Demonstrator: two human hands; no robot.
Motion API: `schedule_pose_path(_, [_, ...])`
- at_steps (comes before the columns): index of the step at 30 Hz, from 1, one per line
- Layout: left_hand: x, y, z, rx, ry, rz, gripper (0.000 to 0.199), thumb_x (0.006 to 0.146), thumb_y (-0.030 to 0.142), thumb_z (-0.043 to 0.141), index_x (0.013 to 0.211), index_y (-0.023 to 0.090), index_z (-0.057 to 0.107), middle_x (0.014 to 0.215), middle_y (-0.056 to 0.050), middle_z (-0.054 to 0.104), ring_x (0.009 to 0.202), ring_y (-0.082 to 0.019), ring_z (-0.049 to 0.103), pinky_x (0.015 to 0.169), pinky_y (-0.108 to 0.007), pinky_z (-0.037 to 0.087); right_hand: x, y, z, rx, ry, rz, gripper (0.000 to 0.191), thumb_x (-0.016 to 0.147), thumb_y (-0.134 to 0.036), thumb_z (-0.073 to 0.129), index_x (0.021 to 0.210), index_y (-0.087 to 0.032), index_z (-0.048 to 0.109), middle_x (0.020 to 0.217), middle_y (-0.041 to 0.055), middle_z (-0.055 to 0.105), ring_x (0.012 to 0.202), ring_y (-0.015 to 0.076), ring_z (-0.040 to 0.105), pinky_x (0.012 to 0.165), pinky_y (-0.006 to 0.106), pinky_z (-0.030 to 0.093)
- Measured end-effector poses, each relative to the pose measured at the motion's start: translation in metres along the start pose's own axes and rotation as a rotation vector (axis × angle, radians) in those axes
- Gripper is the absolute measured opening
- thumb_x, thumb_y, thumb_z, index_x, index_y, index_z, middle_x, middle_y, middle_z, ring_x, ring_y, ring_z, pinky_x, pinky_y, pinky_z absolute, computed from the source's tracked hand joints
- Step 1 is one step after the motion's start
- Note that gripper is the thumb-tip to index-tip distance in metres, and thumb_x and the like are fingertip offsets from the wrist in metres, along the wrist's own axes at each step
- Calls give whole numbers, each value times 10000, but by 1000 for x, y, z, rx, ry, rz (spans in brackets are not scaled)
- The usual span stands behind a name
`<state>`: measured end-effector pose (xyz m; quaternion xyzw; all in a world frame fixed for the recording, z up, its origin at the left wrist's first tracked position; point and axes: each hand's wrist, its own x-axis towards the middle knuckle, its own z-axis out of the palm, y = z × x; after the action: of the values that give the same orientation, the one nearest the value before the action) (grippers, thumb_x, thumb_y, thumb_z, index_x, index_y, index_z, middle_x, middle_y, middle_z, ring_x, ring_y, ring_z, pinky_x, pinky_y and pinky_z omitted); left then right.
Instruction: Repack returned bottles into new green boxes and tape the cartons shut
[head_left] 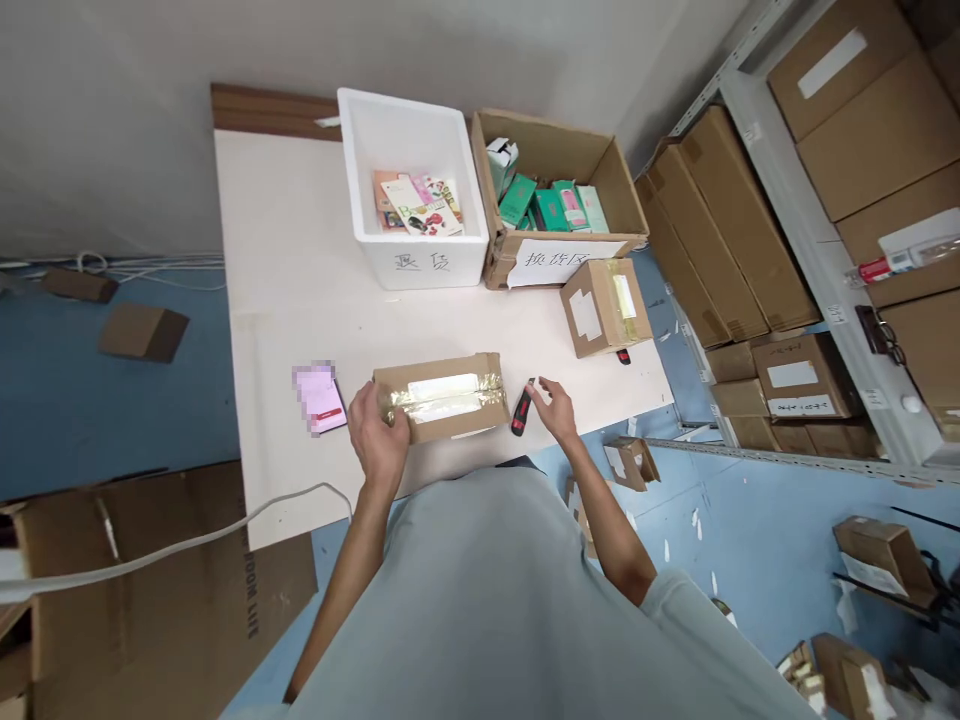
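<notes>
A long cardboard box [442, 425], sealed with shiny tape over white labels, lies on the white table [292, 270] in front of me. My left hand [377, 432] grips its left end, thumb on top and fingers round the side. Just right of the box is a black and red utility knife [520, 412]. The thumb and fingers of my right hand [555, 410] close on the upper end of this knife, which slants down to the left beside the box. I cannot make out its blade.
A phone [321, 398] lies left of the box. Behind stand a white bin [420, 262] with booklets, an open carton [628, 190] with green boxes, and a smaller taped box [589, 310]. Shelving [817, 290] holds cartons at right; a cable [187, 545] crosses the table's left corner.
</notes>
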<state>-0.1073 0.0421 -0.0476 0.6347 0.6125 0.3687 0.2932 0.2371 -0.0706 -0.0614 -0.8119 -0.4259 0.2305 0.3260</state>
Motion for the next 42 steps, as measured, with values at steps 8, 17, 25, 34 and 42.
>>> schedule_pose_path(8, [-9, 107, 101, -87, -179, 263, 415, 1107, 369, 603, 1483, 237, 721, 1520, -156, 739, 1512, -348, 647, 1354, -597, 468, 77, 79, -105, -30, 436, 59, 836, 1039, -777, 619, 1529, -102, 670, 1547, 296, 669, 1500, 389, 612, 1291, 589, 506])
schedule_pose_path(17, [-30, 204, 291, -326, -700, 226, 501, 1058, 288, 642, 1556, 267, 690, 1700, -152, 632, 1411, -293, 740, 1226, -537, 616, 162, 160, -175, 211, 413, 338, 990, 945, -654, 721, 1709, -74, 476, 1748, 318, 516, 1586, 402, 576, 1312, 555, 494])
schedule_pose_path(25, [-40, 217, 359, -464, -836, -93, 685, 869, 267, 855, 1539, 249, 715, 1753, -189, 577, 1327, -344, 790, 1164, -565, 654, 168, 172, -157, 430, 326, 215, 744, 1004, -614, 578, 1559, -122, 636, 1443, 215, 790, 1226, 294, 806, 1122, 487, 639])
schedule_pose_path(34, [-73, 181, 303, -493, -688, -193, 627, 904, 395, 872, 1504, 269, 741, 1866, -182, 409, 1220, -312, 829, 1085, -529, 708, 126, 142, -113, 420, 267, 234, 754, 1035, -666, 591, 1623, -196, 636, 1491, 210, 724, 1282, 307, 762, 1054, 476, 680])
schedule_pose_path(42, [-54, 159, 228, -430, -484, -224, 567, 1006, 505, 775, 1503, 235, 729, 1667, -178, 661, 1310, -311, 792, 1172, -502, 647, 77, 130, -35, 488, 103, 412, 1207, 862, -676, 859, 1795, -154, 300, 1733, 283, 464, 1514, 348, 608, 1244, 512, 568])
